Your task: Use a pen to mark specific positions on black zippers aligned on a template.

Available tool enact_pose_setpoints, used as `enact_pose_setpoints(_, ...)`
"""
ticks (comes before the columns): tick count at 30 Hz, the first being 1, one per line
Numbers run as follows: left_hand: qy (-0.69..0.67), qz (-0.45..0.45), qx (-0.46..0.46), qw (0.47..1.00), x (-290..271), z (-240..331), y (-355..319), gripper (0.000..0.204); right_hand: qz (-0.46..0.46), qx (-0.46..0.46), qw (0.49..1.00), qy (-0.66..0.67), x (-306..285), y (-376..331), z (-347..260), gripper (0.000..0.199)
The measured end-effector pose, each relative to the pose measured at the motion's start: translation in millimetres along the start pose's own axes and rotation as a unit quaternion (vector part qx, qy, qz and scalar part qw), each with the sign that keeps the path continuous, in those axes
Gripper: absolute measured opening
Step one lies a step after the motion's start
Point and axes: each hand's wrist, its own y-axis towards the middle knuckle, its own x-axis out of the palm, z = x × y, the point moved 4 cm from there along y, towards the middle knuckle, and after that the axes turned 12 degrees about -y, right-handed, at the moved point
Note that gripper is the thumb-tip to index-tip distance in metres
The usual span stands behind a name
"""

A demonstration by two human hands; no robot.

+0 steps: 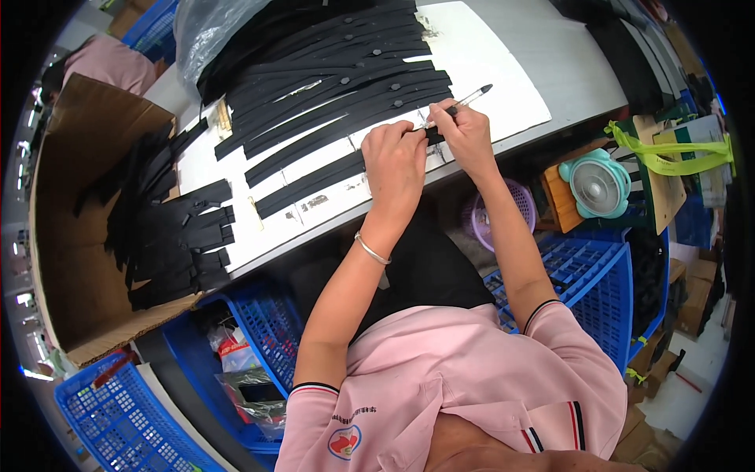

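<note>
Black fabric strips [311, 187] lie side by side across a white board [503, 71] on the table. My left hand [393, 161] rests on the nearest strip, its fingers bent and pressed together at the strip's right end. In my right hand [464, 134] is a slim pen [472, 97] with a pale barrel and a dark end pointing up and right. The right fingers pinch it close to the left fingertips, just above the strip. The pen's working tip is hidden by my fingers. Small dark round pieces [397, 104] sit on several strips farther back.
At left, a cardboard box [94, 236] has more black strips hanging over its edge. Clear plastic [208, 39] lies behind the strips. Blue baskets [590, 291] stand below the table, beside a purple basket [519, 206]. A small turquoise fan [599, 185] is at right.
</note>
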Motion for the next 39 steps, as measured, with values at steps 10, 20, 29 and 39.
enact_pose_setpoints(10,0.003,0.013,-0.007,1.000,0,0,-3,0.014,0.026,-0.026,0.999,0.005,-1,-5,-4,0.023)
enact_pose_setpoints(20,-0.001,0.013,-0.007,1.000,-1,0,-1,0.014,-0.012,-0.036,0.999,-0.030,-4,-5,-2,0.022)
enact_pose_setpoints(29,0.086,-0.015,0.003,0.996,-17,13,-17,0.032,-0.025,-0.002,0.996,0.088,-7,-11,9,0.021)
enact_pose_setpoints(39,0.085,-0.064,-0.025,0.994,-26,-43,13,0.045,0.067,-0.029,0.995,0.074,-12,-15,8,0.021)
